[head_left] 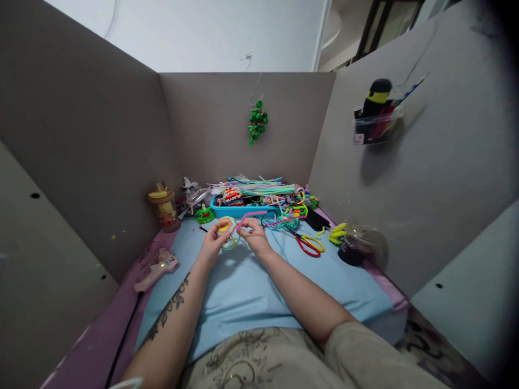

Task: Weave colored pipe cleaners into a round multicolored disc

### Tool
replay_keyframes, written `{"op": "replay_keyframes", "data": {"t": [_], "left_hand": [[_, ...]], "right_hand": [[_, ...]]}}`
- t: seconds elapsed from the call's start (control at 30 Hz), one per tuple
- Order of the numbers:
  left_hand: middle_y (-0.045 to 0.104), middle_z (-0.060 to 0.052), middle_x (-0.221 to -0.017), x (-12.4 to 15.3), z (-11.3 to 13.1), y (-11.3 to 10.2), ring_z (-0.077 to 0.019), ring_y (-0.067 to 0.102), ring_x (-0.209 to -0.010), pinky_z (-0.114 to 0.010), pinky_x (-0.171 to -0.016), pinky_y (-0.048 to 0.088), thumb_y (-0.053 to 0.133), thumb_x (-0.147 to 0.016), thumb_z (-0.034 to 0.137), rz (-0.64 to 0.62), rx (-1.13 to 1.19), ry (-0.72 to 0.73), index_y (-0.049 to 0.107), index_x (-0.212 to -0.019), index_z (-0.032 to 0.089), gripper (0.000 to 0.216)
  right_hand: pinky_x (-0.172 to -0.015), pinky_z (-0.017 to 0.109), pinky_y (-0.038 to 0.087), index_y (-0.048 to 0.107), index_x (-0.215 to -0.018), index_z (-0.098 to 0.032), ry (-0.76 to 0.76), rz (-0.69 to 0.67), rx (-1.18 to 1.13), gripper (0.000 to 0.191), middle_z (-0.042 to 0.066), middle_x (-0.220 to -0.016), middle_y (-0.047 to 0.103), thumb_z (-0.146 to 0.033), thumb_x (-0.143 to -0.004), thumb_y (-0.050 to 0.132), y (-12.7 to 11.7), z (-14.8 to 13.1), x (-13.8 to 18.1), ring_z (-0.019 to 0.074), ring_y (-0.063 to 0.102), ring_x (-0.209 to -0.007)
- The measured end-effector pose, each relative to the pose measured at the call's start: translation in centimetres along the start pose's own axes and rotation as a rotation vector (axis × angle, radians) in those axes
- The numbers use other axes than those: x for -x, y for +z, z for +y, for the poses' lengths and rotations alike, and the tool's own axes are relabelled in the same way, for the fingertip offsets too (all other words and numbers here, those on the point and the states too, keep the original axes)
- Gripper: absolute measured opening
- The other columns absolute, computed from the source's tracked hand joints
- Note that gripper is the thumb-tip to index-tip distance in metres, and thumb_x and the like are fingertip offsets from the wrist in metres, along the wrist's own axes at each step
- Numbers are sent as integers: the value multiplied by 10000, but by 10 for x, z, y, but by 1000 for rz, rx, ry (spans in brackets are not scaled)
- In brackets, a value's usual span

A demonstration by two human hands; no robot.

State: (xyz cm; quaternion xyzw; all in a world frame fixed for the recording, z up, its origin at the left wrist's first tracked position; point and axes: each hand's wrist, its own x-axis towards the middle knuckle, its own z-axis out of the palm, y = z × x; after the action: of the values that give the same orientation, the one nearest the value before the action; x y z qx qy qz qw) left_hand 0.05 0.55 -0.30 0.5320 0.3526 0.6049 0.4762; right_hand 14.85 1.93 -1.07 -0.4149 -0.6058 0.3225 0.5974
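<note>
Left hand (211, 242): grip closed, thumb and fingers pinching a looped multicoloured piece (226, 227). Right hand (257, 237): grip pinched at fingertips on a pink strip (255, 213), at the piece's right side; whether the two are joined, cannot tell. Piece is held above a light-blue cloth (239, 292) on the counter (93, 335). Just beyond, blue tray (243, 212), heaped. To right, scissors (310, 246); to left, nearer, pink glue gun (156, 273). Far: green ornament (258, 121) hanging.

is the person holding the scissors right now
No, the scissors lie on the blue cloth; the left hand holds a colourful craft piece, the right hand a pink strand.
</note>
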Motion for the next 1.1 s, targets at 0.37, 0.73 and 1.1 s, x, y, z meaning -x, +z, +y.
{"op": "replay_keyframes", "data": {"t": [0.37, 0.73, 1.1], "left_hand": [[580, -47, -1004, 3, -1, 3, -148, 551, -793, -238, -645, 437, 705, -641, 319, -53, -41, 88, 575, -954, 177, 368], [561, -42, -947, 5, 3, -10, -164, 537, -816, -261, -695, 434, 686, -677, 270, -254, -47, 100, 575, -970, 188, 323], [559, -63, -1058, 2, 0, -11, -200, 545, -922, -305, -758, 444, 660, -699, 286, -333, -98, 114, 544, -1057, 203, 385]], "right_hand": [[-719, 272, 398, 632, -731, -194, -34, 31, -103, 172, 47, -938, 542, -348, -659, 660, 4, 3, 1, 184, 501, -914], [-547, 231, 258, 586, -587, -168, 377, -209, -530, 197, -51, -538, 490, -293, -543, 732, -3, 0, 0, 69, 328, -505], [-670, 291, 358, 648, -642, -170, 265, -232, -463, 271, 8, -649, 601, -387, -518, 752, -4, 3, -2, 171, 514, -712]]}}
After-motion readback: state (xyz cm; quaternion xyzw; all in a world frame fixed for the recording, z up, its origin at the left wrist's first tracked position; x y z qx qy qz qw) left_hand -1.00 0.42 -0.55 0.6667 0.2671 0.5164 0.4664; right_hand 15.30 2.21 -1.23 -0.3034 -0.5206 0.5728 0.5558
